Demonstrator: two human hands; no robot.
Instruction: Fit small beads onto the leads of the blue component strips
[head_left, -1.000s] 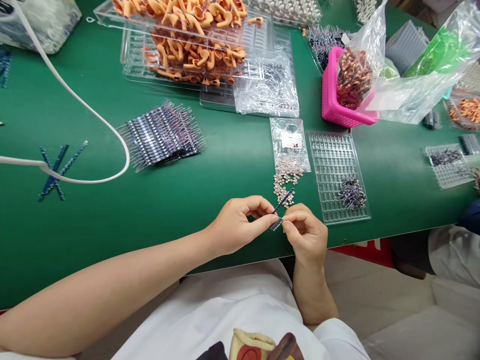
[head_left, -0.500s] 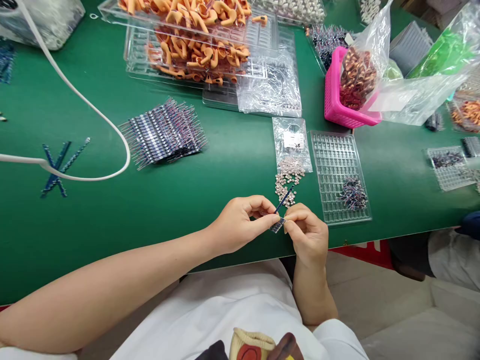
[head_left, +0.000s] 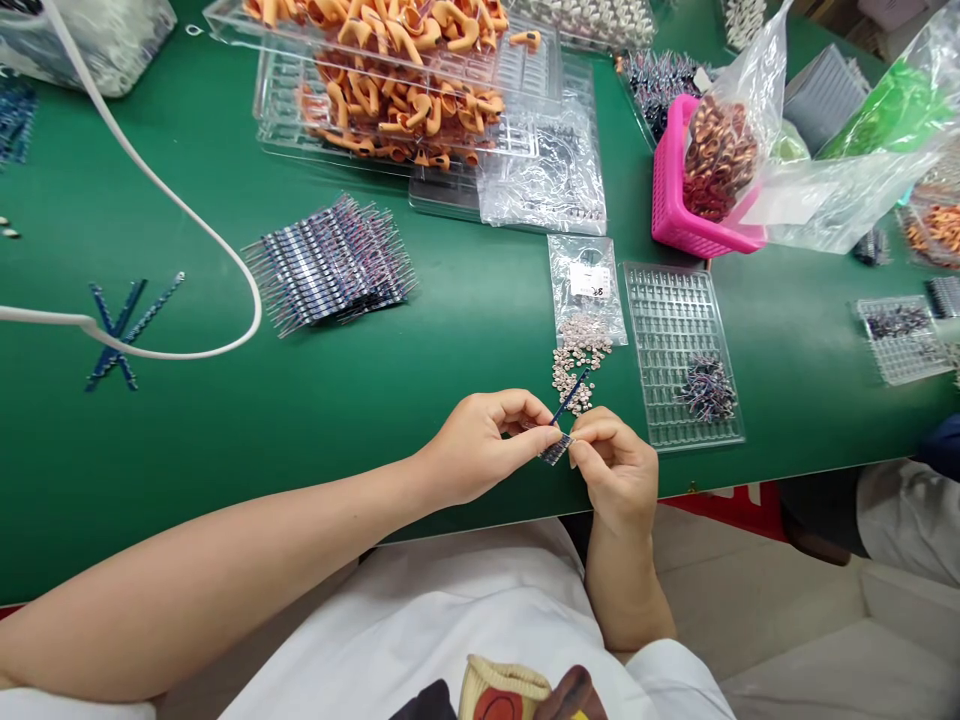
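Close to the table's near edge, my left hand pinches a narrow dark-blue circuit board strip between thumb and fingers. One thin end of the strip sticks up past the fingers, and a wider part with small pale marks shows below the thumb. My right hand meets the strip's right side, thumb and forefinger pressed together; what lies between these fingertips is too small to make out. Just beyond the hands, small round metallic parts spill from a labelled clear bag.
Right of the hands, a clear tray carries a heap of small wired parts. Wired boards lie stacked at left, near crossed blue strips under a white cable. Orange parts fill trays behind; a pink basket stands at right.
The view has shifted very slightly, so the table items sit a little further right. Both hands keep the same grip and pose around the strip.
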